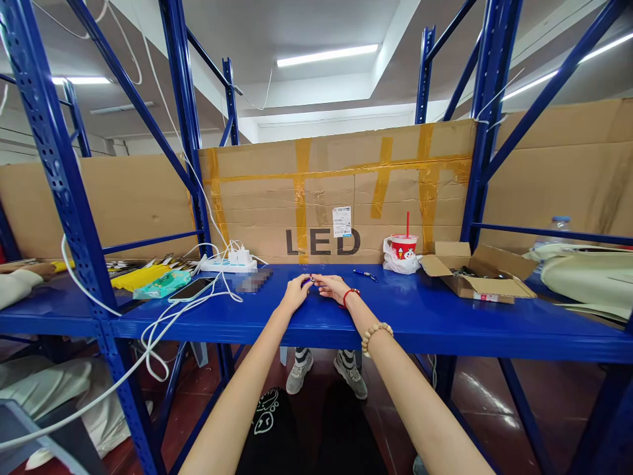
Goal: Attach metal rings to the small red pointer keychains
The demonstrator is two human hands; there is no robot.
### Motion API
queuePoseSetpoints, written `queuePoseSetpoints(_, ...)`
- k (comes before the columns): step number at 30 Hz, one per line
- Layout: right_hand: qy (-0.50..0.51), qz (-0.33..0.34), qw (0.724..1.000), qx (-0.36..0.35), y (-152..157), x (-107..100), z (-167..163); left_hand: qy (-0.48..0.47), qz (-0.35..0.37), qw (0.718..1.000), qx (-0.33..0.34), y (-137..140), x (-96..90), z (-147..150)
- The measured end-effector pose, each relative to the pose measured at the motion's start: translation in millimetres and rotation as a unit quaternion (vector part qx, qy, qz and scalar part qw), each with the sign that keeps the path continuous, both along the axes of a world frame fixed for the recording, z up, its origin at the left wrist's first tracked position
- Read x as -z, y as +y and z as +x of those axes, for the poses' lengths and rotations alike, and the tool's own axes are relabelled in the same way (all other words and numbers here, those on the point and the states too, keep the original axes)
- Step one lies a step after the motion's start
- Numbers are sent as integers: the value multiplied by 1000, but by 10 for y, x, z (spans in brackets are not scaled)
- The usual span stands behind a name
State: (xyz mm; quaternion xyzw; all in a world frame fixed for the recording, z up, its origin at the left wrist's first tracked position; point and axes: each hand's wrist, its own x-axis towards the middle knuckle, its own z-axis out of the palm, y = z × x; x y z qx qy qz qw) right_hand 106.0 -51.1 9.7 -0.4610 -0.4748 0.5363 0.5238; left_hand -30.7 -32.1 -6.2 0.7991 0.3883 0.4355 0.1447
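Observation:
My left hand and my right hand meet fingertip to fingertip over the blue tabletop. A small dark object shows between their fingertips, too small to name. Both sets of fingers are closed around it. My right wrist wears a red cord bracelet, and a beaded bracelet circles the forearm. Just right of my right hand lies a blue pen, apart from it.
At the back right stand a red-and-white cup with a straw and an open cardboard box with small dark items. On the left lie a phone, white cables and a power strip. A cardboard wall closes the back.

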Motion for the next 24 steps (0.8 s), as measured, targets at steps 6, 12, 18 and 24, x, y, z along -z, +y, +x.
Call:
queuePoseSetpoints(6,2,7,1000,-1,50,42,2,-4,5,1000,3,-31,-9,4)
queuePoseSetpoints(12,6,4,1000,11,-8,5,-9,-3,9,1000,5,-8,15,-1)
queuePoseSetpoints(18,10,-3,1000,13,-69,-32,-28,1,10,1000,-5,43,41,-6)
queuePoseSetpoints(24,6,15,1000,8,-47,3,-10,-5,-15,1000,-6,29,40,-2)
